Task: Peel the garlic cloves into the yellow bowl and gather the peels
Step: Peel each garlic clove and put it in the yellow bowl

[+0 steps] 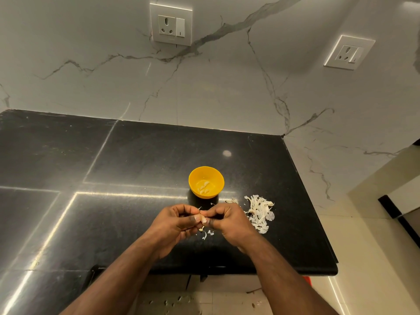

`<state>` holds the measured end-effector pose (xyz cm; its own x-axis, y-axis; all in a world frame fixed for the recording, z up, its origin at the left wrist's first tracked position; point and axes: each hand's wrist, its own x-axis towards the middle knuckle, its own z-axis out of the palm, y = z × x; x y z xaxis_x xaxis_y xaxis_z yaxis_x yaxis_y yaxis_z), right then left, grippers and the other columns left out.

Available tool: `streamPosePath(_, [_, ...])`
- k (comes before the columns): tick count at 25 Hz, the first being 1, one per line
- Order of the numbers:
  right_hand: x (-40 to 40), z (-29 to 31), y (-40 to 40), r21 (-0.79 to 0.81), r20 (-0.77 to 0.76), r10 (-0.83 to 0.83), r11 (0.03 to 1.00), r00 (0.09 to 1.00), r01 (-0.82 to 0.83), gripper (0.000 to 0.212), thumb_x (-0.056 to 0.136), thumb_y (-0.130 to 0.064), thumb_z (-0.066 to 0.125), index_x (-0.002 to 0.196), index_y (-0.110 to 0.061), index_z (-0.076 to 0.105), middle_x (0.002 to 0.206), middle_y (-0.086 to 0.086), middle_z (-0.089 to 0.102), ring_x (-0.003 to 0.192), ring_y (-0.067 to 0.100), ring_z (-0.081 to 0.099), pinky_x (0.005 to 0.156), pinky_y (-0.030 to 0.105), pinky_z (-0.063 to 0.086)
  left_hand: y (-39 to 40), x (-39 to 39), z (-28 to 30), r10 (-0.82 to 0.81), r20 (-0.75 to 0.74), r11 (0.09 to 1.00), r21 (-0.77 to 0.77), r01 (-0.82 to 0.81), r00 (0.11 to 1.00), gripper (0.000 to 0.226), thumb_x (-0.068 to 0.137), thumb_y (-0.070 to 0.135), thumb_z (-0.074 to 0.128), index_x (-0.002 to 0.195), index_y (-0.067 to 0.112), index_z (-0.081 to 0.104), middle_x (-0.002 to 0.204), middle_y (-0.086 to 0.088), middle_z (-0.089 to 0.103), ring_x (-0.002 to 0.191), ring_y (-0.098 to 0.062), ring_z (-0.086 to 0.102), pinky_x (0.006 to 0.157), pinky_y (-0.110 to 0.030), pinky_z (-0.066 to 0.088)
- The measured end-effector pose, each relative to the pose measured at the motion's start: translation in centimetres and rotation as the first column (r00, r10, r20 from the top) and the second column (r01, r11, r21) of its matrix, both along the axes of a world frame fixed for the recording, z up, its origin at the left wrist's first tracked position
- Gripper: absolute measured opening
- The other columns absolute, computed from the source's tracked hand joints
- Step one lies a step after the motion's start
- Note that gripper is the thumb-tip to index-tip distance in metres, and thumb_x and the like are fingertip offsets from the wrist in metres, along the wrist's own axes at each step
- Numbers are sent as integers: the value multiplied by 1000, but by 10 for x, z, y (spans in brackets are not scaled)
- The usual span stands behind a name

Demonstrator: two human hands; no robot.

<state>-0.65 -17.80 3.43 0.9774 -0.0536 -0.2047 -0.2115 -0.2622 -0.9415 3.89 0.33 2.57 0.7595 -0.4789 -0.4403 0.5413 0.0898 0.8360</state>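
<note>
garlic clove (203, 220) pinched between left hand (179, 223) and right hand (229, 221), just nearer than yellow bowl (214, 176) | peeled cloves (204, 187) seen inside yellow bowl | peel pile (261, 211) laid right of bowl on black counter (136, 155) | loose peel scraps (207, 234) scattered beneath hands

Yellow bowl (206, 182), speckled black counter (136, 160), grey-veined white wall (227, 87)

Dim kitchen view, wide-angle bending at the edges.
Overhead light is glaring in streaks across the black countertop (136, 155); focus is staying sharp.
</note>
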Motion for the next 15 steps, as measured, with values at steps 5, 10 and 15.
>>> streamPosePath(5, [-2,3,3,130,-65,-24,991,998,32,20,90,1,68,101,-13,77,86,10,75,75,17,66,71,27,55,0,1,-1,-4,10,1000,21,4,1000,12,86,0,71,98,1,71,92,-18,73,82,-24,71,74,-31,57])
streamPosePath(10, [-2,3,5,122,-36,-17,992,999,21,16,88,-3,72,101,-12,76,87,10,74,74,15,66,69,26,55,-4,1,3,38,69,997,66,-43,997,8,85,0,72,92,5,71,91,-15,76,83,-23,73,73,-31,56])
streamPosePath(15, [0,1,3,88,-24,-49,995,999,51,16,83,-2,77,97,-10,78,91,4,77,83,15,73,74,26,58,-5,1,5,2,25,999,51,-3,1000,9,86,-4,69,93,3,68,87,-17,73,80,-23,71,75,-33,58])
